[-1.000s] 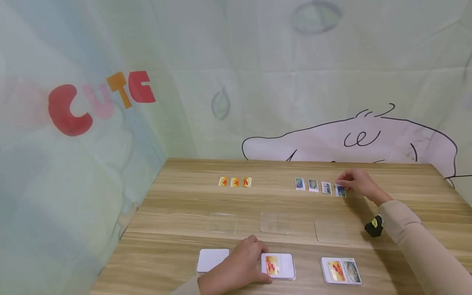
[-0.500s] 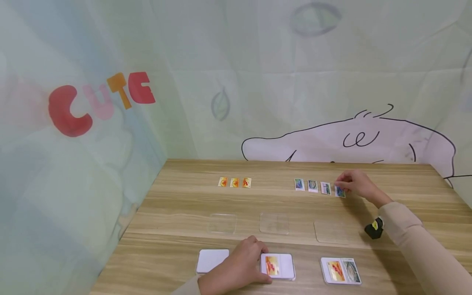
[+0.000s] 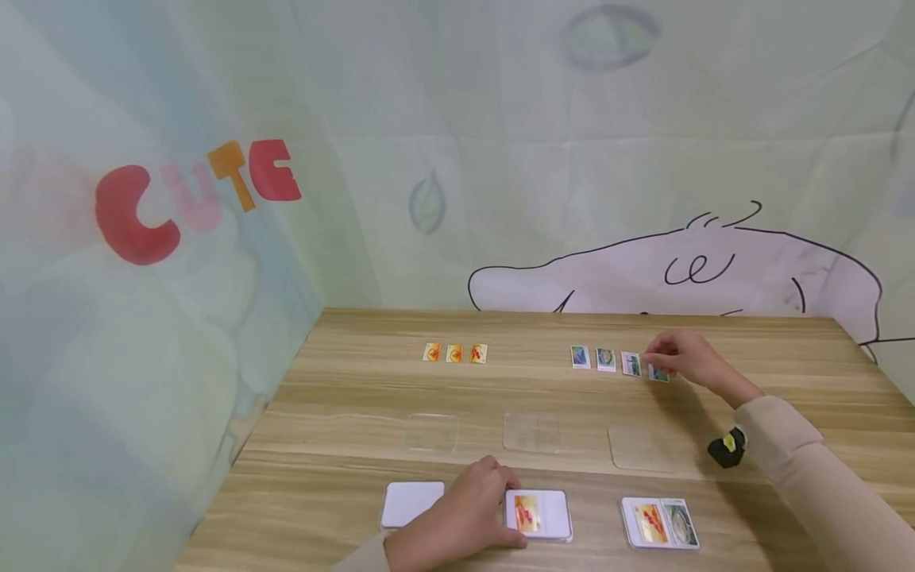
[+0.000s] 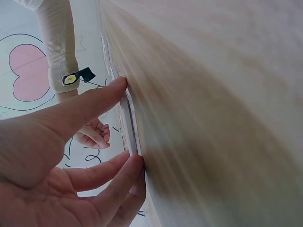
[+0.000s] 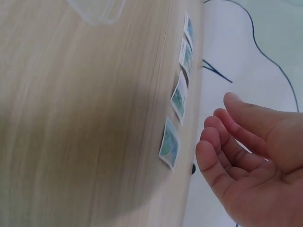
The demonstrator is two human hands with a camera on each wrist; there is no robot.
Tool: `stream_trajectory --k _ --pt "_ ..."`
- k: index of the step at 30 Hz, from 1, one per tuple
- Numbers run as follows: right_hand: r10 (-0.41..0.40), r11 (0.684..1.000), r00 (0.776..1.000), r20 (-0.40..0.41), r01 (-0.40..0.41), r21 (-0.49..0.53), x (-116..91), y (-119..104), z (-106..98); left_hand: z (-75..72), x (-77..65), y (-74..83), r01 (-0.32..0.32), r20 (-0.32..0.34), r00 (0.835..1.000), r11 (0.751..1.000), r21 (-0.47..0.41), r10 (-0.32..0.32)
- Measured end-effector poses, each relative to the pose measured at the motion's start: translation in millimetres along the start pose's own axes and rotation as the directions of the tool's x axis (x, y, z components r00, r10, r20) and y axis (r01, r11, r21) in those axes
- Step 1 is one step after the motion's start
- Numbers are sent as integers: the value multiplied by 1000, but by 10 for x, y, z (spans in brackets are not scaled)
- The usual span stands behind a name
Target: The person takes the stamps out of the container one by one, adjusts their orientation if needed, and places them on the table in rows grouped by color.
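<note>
My left hand (image 3: pixel 465 508) grips the middle clear plastic case (image 3: pixel 556 518) by its edges, thumb at the near side and fingers at the far side. Inside are a white card and one orange stamp (image 3: pixel 528 515). My right hand (image 3: pixel 692 364) is over the right end of a row of several blue-green stamps at the back. Its fingers partly cover the end stamp (image 3: pixel 660 376) in the head view. In the right wrist view the fingers (image 5: pixel 209 158) are loosely bent with nothing between them, apart from that stamp (image 5: pixel 169 144). The green stamp (image 3: pixel 631 365) lies just left of the fingertips.
Three orange stamps (image 3: pixel 454 353) lie at the back left. Three thin clear lids (image 3: pixel 531 433) lie mid-table. A case with a blank white card (image 3: pixel 413 504) is partly behind my left hand; another case (image 3: pixel 659 523) on the right has two stamps. A curtain stands behind the table.
My right hand has shifted slightly left along the stamp row, toward the green stamp. The end stamp stays on the table. My left hand keeps its grip on the middle case.
</note>
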State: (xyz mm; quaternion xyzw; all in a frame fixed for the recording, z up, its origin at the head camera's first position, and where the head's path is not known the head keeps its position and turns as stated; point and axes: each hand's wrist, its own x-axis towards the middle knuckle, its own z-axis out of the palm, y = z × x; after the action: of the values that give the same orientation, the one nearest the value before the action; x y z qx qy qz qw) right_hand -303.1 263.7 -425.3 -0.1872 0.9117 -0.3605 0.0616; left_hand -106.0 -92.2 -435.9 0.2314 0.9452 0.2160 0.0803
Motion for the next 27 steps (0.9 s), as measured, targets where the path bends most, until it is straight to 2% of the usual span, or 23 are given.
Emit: stream_trajectory --k 14,27 --pt "-103 994 994 40 101 45 -71 -199 51 11 12 -2 8 -10 1000 1000 -3 -8" --pt "-128 991 989 71 126 37 -112 -374 141 16 9 -9 8 -10 1000 1000 -3 -8"
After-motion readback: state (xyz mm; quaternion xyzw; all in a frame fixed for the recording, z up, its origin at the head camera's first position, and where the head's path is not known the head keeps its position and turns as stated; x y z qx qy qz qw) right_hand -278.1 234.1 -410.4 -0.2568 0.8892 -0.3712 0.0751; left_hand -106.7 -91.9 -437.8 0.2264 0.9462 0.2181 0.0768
